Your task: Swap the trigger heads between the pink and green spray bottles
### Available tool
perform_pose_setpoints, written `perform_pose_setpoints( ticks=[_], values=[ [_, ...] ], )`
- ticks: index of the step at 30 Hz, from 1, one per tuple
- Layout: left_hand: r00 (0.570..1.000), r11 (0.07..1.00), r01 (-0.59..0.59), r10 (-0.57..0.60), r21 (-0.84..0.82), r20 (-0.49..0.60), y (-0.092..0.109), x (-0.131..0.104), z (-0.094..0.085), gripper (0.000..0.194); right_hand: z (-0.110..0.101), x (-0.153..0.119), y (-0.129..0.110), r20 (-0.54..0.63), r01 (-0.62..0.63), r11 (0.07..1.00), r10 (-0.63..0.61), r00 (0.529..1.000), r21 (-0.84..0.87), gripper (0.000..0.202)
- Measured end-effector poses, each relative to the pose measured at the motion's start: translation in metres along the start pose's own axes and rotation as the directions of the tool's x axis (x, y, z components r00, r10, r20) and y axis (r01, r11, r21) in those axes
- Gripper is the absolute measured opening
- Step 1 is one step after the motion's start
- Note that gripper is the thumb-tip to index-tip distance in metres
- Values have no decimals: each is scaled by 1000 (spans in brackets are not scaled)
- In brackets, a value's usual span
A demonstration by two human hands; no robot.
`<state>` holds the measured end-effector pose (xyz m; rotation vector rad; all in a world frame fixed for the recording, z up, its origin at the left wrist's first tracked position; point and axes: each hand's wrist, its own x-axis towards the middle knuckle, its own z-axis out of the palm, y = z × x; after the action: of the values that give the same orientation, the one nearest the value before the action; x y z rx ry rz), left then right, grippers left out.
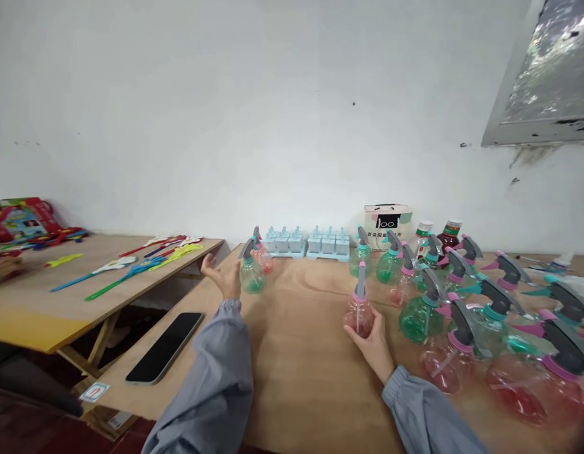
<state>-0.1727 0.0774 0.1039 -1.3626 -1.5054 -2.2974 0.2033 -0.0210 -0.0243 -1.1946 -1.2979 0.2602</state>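
Head view of a plywood table (301,378) against a white wall. The right hand (374,343) cups a pink spray bottle (359,312) standing upright near the table's middle; its fingers are curled around the bottle's lower body, touching it. The left hand (223,275) is held open, palm turned inward and fingers spread apart, just left of a green spray bottle (251,272); whether it touches this bottle cannot be told. A second pink bottle (262,255) stands just behind the green spray bottle. To the right of the pink spray bottle crowds a cluster of spray bottles (467,315), green and pink with grey triggers, all upright. Behind it, at the wall, sit two pale blue ice-pop moulds (308,243) and a white carton (386,224). A dark phone (165,348) lies flat at the table's left edge. Further left, a separate lower table (46,309) carries coloured plastic sticks (126,268).
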Motion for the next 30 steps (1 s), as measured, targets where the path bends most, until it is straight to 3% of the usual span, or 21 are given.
perform_pose_setpoints(
  ticks=[1, 2, 3, 4, 5, 6, 8, 9, 11, 13, 16, 18, 21, 26, 30],
  values=[
    [998, 999, -17, 15, -41, -58, 9, -14, -2, 82, 1, -1, -2, 33, -30, 999, 28, 999, 43, 81],
    [999, 995, -30, 28, -98, -21, 20, -30, -2, 79, 3, -3, -4, 72, -57, 995, 51, 996, 83, 81],
    [997, 991, -34, 43, -127, 64, 32, -49, -1, 75, 5, -5, -8, 112, -78, 990, 65, 992, 115, 80],
    [974, 987, -27, 62, -159, 217, 45, -70, 1, 70, 8, -8, -11, 150, -91, 987, 70, 986, 135, 80],
    [844, 975, 29, 94, -219, 528, 59, -91, 4, 70, 11, -12, -15, 187, -99, 984, 71, 980, 147, 81],
    [699, 956, 110, 120, -271, 705, 72, -112, 8, 79, 15, -17, -19, 224, -105, 982, 68, 972, 155, 81],
    [516, 907, 285, 129, -311, 847, 98, -148, 16, 100, 21, -28, -26, 291, -105, 981, 53, 955, 165, 84],
    [470, 879, 360, 118, -312, 875, 108, -161, 20, 104, 24, -33, -28, 320, -93, 981, 35, 947, 168, 85],
    [464, 833, 468, 53, -296, 884, 123, -176, 26, 92, 27, -39, -31, 380, -38, 983, -33, 924, 177, 87],
    [512, 802, 523, -24, -290, 858, 129, -177, 28, 72, 29, -35, -30, 400, 21, 982, -97, 911, 189, 82],
    [562, 763, 571, -93, -303, 822, 125, -165, 26, 60, 34, -1, -22, 211, 16, 989, -47, 976, 148, 66],
    [549, 744, 600, -114, -295, 828, 120, -156, 22, 59, 42, 35, -13, -21, -39, 997, 40, 999, 64, 70],
    [503, 712, 649, -137, -268, 853, 115, -149, 19, 56, 57, 92, 0, -219, -32, 997, 17, 975, -65, 84],
    [491, 612, 724, -133, -318, 861, 115, -146, 17, 55, 72, 158, 18, -254, -44, 991, 12, 967, -123, 94],
    [435, 544, 785, -141, -297, 889, 115, -143, 12, 53, 75, 181, 29, -257, -95, 982, 51, 965, -162, 98]
  ],
)
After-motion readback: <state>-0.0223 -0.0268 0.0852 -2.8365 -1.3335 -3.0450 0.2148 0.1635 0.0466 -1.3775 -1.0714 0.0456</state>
